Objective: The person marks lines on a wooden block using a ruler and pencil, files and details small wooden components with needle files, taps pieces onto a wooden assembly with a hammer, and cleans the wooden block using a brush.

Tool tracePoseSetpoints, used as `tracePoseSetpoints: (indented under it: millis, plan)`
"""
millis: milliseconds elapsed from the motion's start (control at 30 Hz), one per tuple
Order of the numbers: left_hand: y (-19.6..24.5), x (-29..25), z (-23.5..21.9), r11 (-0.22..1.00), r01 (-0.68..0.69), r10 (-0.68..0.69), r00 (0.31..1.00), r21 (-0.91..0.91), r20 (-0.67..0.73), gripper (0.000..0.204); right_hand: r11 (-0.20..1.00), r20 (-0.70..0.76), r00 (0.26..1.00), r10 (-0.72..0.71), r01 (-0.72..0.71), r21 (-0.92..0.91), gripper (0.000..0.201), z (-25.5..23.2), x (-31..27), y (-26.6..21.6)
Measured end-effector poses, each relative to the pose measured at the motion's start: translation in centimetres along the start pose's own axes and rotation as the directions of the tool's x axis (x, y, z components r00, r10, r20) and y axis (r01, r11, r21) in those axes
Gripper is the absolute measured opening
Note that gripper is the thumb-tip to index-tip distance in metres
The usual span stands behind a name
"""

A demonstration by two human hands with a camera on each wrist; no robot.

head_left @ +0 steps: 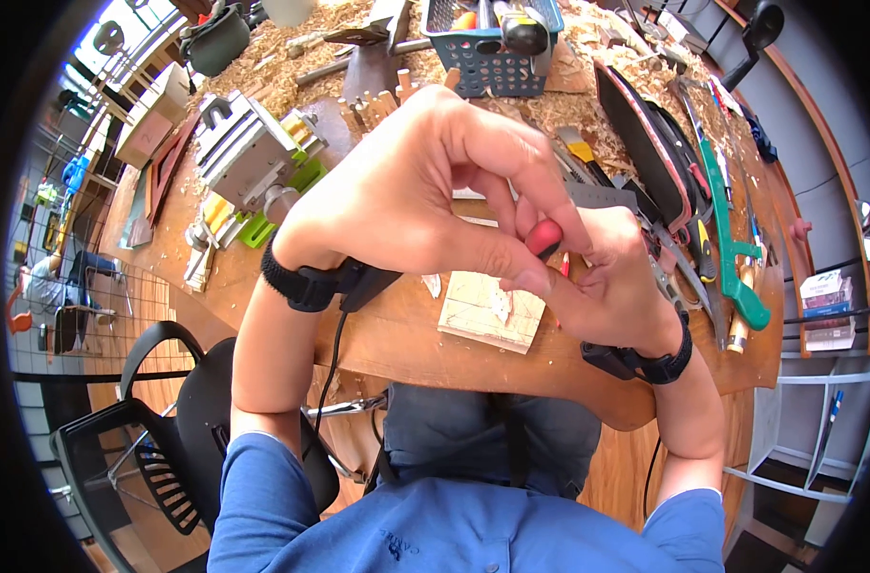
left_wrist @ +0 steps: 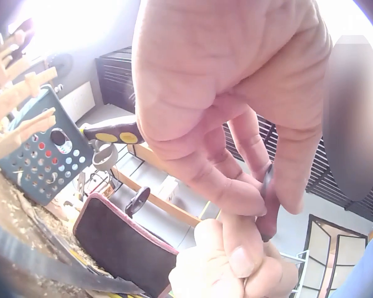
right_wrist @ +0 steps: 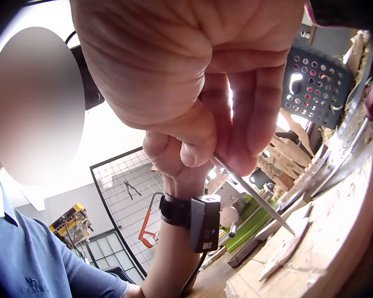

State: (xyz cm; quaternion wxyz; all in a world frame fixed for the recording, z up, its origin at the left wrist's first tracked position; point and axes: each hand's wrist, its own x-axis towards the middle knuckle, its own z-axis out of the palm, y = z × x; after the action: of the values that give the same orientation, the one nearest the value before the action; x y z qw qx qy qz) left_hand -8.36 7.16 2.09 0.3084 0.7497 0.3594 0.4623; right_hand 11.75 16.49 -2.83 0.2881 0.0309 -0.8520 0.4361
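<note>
Wooden table (head_left: 377,346) spans the middle of the head view, the left hand (head_left: 433,196) at centre and the right hand (head_left: 618,277) right of centre, both above a wooden board (head_left: 475,329) at lower centre. Between them, a red-handled tool (head_left: 545,236) is pinched in the fingers of each hand. In the right wrist view its metal blade (right_wrist: 256,197) slants to lower right, toward a small wood piece (right_wrist: 285,251) on the board; tip contact cannot be confirmed.
</note>
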Motion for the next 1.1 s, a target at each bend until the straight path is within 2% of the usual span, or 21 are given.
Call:
tracePoseSetpoints:
  millis: [33,200,367,433,500,567,600,633,667,700,767,833,867,900,967,1000,1100]
  plan:
    - [-0.1,-0.1,-0.1,0.998,0.027,-0.027,1.000,-0.052,0.009,0.035,1.000,0.002,1.000,0.002,-0.002,0.019,0.030,0.0,0.0,-0.1]
    - [0.0,-0.3,-0.2,0.992,0.114,-0.111,0.993,-0.051,0.043,0.030,0.999,0.017,0.999,0.043,-0.043,0.008,0.024,-0.2,0.0,-0.6]
    - [-0.1,-0.3,-0.4,0.992,0.125,-0.124,0.987,-0.011,0.105,0.029,0.999,0.022,0.999,0.050,-0.050,-0.020,0.019,-0.5,-0.1,-0.6]
    - [0.5,-0.3,-0.3,0.957,0.287,-0.282,0.955,-0.050,0.088,0.025,0.998,0.013,0.998,0.055,-0.054,-0.026,0.017,-0.8,-0.2,-0.2]
    - [-0.2,-0.4,-0.5,0.970,0.241,-0.243,0.965,0.029,0.102,0.024,0.996,0.114,0.990,0.086,-0.086,-0.003,0.022,-1.6,-0.1,0.1]
    - [-0.5,-0.3,-0.6,0.975,0.191,-0.204,0.972,0.109,0.120,0.023,0.994,0.108,0.988,0.106,-0.108,0.012,0.026,-3.2,0.5,-1.1]
    - [-0.5,-0.3,-0.5,0.971,0.220,-0.230,0.968,0.097,0.099,0.022,0.990,0.109,0.985,0.132,-0.137,0.034,0.029,-4.1,0.8,-1.8]
    - [-0.4,-0.3,-0.3,0.965,0.250,-0.256,0.964,0.083,0.074,0.021,0.980,0.048,0.987,0.155,-0.159,0.121,0.039,-5.1,0.7,-1.9]
    - [0.3,-0.2,-0.3,0.930,0.363,-0.366,0.928,0.058,0.068,0.020,0.989,-0.074,0.990,0.119,-0.112,0.094,0.041,-5.1,1.4,-2.9]
    - [-0.2,-0.4,-0.3,0.929,0.365,-0.368,0.927,0.055,0.066,0.020,0.995,-0.194,0.977,0.083,-0.071,0.066,0.045,-4.8,2.1,-4.3]
    - [-1.8,-0.6,-0.2,0.989,0.141,-0.144,0.987,0.038,0.072,0.027,0.976,-0.147,0.988,0.048,-0.078,-0.203,0.058,-4.7,4.4,-6.2]
    - [-1.5,-0.8,0.0,0.979,0.202,-0.205,0.975,0.043,0.086,0.030,0.833,-0.017,0.990,-0.137,0.107,-0.542,0.058,-3.4,6.6,-6.2]
    - [-1.9,-0.5,0.0,0.980,0.192,-0.196,0.976,0.042,0.097,0.031,0.778,0.044,0.978,-0.204,0.189,-0.599,0.062,-2.2,7.6,-6.2]
    - [-1.5,-1.5,0.3,0.983,0.181,-0.185,0.977,0.042,0.106,0.033,0.753,0.078,0.993,-0.086,0.116,-0.648,0.071,-1.0,8.1,-7.0]
    - [-1.6,-1.5,0.7,0.987,0.152,-0.156,0.981,0.049,0.118,0.036,0.706,0.120,0.993,-0.020,0.099,-0.701,0.082,0.7,8.3,-6.7]
    - [-1.5,-2.2,0.6,0.989,0.138,-0.143,0.983,0.052,0.119,0.038,0.714,0.179,0.980,0.083,0.067,-0.697,0.088,0.7,8.3,-6.7]
    - [-2.4,-2.5,0.2,0.992,0.108,-0.113,0.989,0.059,0.090,0.043,0.700,0.146,0.984,0.104,0.032,-0.714,0.089,1.4,7.5,-5.9]
